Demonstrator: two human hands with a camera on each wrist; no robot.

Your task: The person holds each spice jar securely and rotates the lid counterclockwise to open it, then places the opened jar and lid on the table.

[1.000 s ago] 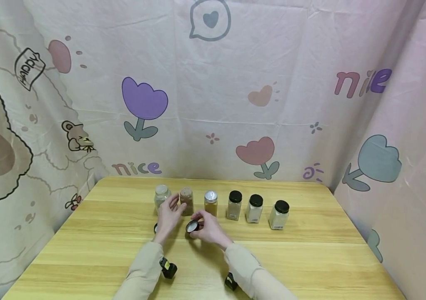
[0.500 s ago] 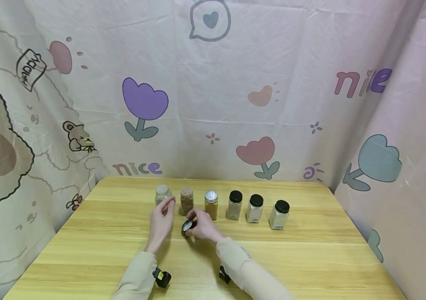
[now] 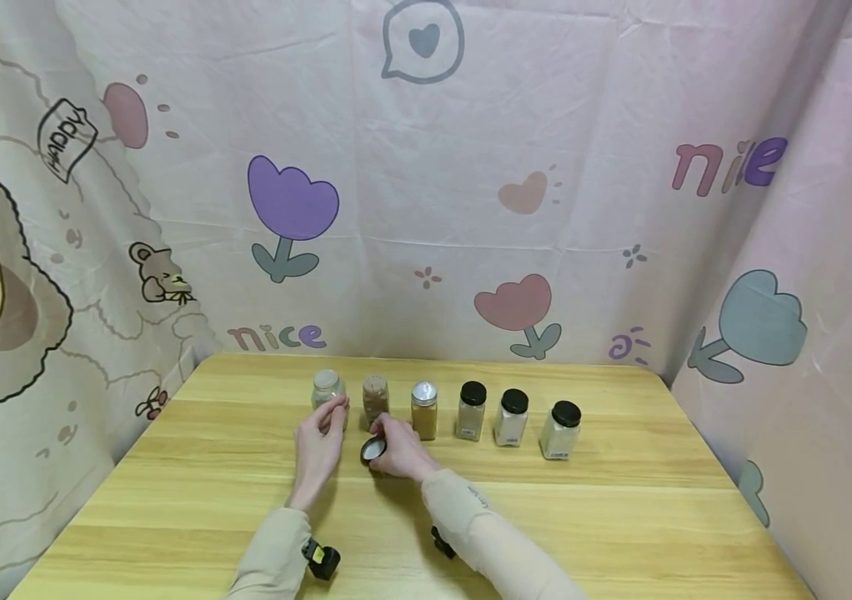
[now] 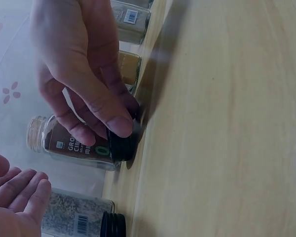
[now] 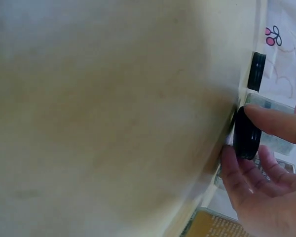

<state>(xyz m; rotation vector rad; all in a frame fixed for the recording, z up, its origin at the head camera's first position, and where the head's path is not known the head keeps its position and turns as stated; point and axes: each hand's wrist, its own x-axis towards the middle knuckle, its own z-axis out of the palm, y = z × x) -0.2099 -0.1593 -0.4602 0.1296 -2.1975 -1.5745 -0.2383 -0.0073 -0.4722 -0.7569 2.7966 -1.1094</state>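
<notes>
My right hand (image 3: 405, 450) pinches a black jar lid (image 3: 373, 451) on edge, low over the table, its pale inside showing in the head view. Behind it stands an uncapped jar of ground cinnamon (image 4: 64, 140), its label partly covered by the fingers. My left hand (image 3: 318, 447) is in front of another uncapped jar, filled with dried herbs (image 4: 71, 212). The left fingers (image 4: 32, 195) are relaxed with nothing between them; whether they touch that jar I cannot tell. Another black lid (image 5: 257, 71) rests on the table before the herb jar, hidden in the head view.
Right of the cinnamon is a yellow spice jar (image 3: 423, 417) with a silvery top. Three black-capped jars (image 3: 470, 417) continue the row rightward. The wooden table (image 3: 171, 500) ends at a printed cloth (image 3: 426, 167). Each sleeve has a small black device at the wrist.
My left hand has drawn away from the cinnamon jar, leftward to the herb jar. My right hand has moved slightly left with the lid still pinched.
</notes>
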